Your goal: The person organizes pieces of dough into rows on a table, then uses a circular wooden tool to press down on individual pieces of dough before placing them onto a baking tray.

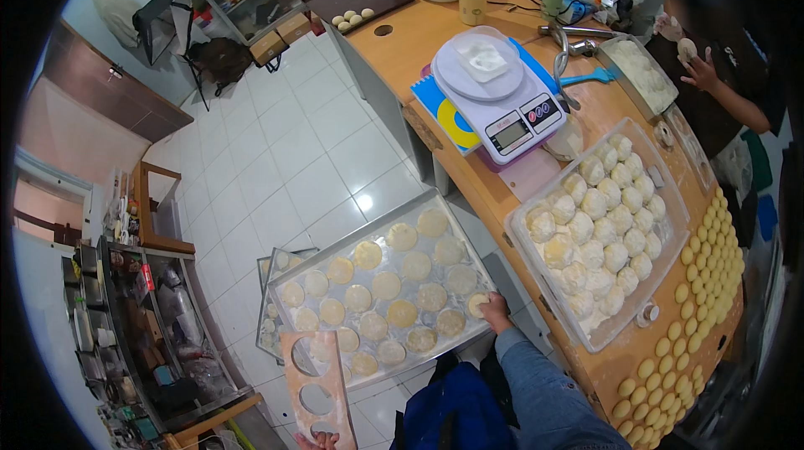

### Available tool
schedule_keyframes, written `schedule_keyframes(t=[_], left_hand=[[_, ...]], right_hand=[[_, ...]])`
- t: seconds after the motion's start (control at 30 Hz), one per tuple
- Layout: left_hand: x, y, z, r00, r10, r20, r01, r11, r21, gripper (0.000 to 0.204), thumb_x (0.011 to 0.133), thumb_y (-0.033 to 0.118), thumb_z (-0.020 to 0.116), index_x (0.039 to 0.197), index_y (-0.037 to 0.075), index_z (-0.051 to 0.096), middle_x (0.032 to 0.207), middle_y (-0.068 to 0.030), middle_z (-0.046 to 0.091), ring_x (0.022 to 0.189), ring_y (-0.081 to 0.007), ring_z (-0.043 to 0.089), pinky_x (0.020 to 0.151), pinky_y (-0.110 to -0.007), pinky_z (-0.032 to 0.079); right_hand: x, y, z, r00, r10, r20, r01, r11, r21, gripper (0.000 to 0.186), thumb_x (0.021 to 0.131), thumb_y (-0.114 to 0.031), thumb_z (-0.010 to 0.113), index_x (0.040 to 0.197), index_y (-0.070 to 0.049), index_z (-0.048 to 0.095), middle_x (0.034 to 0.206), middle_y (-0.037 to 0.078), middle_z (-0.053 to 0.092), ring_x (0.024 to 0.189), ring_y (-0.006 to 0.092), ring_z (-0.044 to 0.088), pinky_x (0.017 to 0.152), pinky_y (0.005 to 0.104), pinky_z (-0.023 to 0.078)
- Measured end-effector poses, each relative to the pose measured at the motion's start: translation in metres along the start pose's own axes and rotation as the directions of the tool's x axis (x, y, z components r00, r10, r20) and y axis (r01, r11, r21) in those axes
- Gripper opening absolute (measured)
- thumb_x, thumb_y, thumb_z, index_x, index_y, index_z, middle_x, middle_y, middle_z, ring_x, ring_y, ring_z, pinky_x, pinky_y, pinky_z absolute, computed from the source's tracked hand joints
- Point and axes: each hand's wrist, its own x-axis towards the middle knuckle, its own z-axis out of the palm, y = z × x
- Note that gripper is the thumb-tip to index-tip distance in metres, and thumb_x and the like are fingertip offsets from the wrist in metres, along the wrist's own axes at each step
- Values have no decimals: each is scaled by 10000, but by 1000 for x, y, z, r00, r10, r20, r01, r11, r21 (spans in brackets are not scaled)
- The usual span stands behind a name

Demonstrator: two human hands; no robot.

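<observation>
My left hand (318, 440), low in the view, is closed on the end of a wooden board (332, 379) with several large round holes. The board overlaps the near left corner of a metal tray (469, 249) lined with rows of flat dough discs (386, 286). At the tray's right edge, the fingers of my right hand (497, 313) are closed on one pale dough disc (477, 306); whether it rests on the tray is hard to see. Beside that arm, on the wooden table (536, 98), a clear plastic box (615, 333) holds floured dough balls (605, 224).
Small yellow balls (670, 366) cover the table's near right end. A kitchen scale (494, 98) bears a small tub. Across the table a person (712, 73) handles dough near a metal pan (641, 73). Another tray (268, 316) lies under the disc tray. Shelves (167, 324) stand left.
</observation>
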Motion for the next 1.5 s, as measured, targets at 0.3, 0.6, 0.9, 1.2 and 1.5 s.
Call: schedule_keyframes(t=[0.3,0.6,0.9,1.2,1.5], left_hand=[[-1,-1,5,999,37,-39,-33,995,89,437,806,523,414,998,137,485,721,-29,521,554,-150,467,546,-276,432],[12,1,-27,941,5,338,21,997,-72,408,824,501,394,1007,149,487,725,-26,516,545,-136,445,565,-269,420],[6,-5,-14,986,153,67,-164,962,216,392,840,466,390,1016,127,479,763,-28,512,540,-118,428,558,-234,409],[46,-22,-1,669,-73,740,277,948,-157,596,799,553,385,1199,111,371,1058,-88,491,880,-254,471,766,-414,425],[-46,-76,123,988,-138,66,118,962,246,459,814,533,382,984,108,379,747,-26,360,603,-168,351,575,-331,397]], right_hand=[[-44,-49,-10,950,-256,-179,185,924,-336,310,580,-54,581,889,-49,556,896,173,543,862,346,514,760,394,405],[-47,-33,-11,920,-279,-274,191,932,-309,267,609,-40,558,876,-25,558,893,186,526,875,341,489,759,400,397],[-73,-48,-26,917,-265,-298,227,961,-157,206,645,-17,503,841,11,556,802,199,555,786,349,539,696,382,432],[-239,-181,-139,888,-457,-42,458,873,169,141,722,-87,567,839,-15,598,774,110,597,731,201,579,652,300,453],[-150,-184,-367,612,-336,-716,389,916,-98,139,737,-85,525,806,26,571,729,119,597,685,179,552,655,278,439]])
